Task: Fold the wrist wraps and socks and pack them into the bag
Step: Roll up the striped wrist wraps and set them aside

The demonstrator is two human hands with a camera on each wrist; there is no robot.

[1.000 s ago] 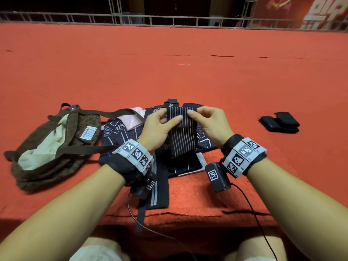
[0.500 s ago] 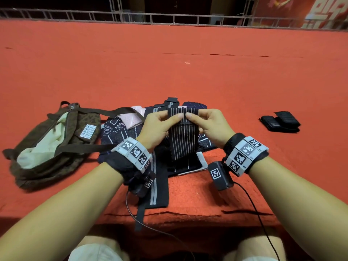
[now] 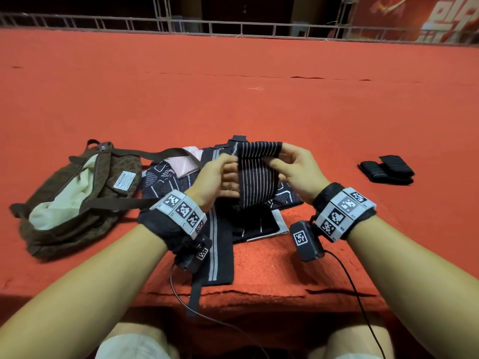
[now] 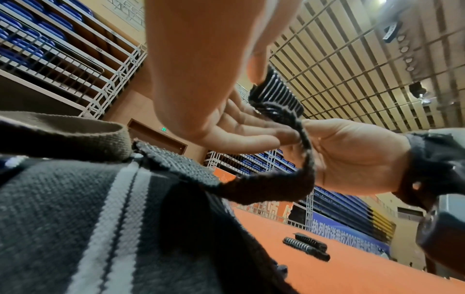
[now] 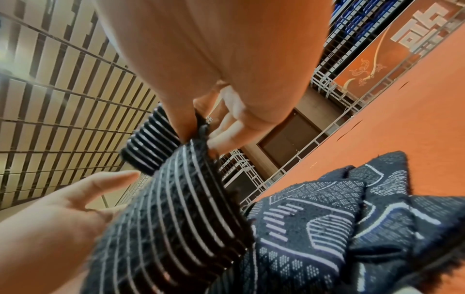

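Note:
A black wrist wrap with thin white stripes hangs between both hands, above a heap of dark patterned socks. My right hand pinches the right edge of the wrap's folded-over top end. My left hand has its fingers straight behind the wrap and its thumb on the fold's left edge. The right wrist view shows the striped wrap draping down over the socks. A brown bag lies open at the left, showing its cream lining.
A second striped wrap lies flat under my left wrist, its strap hanging over the red platform's front edge. Two folded black wraps sit at the right. The bag's strap crosses the socks. A railing bounds the far side.
The wrap's top end has been folded over and lifted a little. My left fingers have slid behind the wrap, and my right hand has moved to the fold's right edge.

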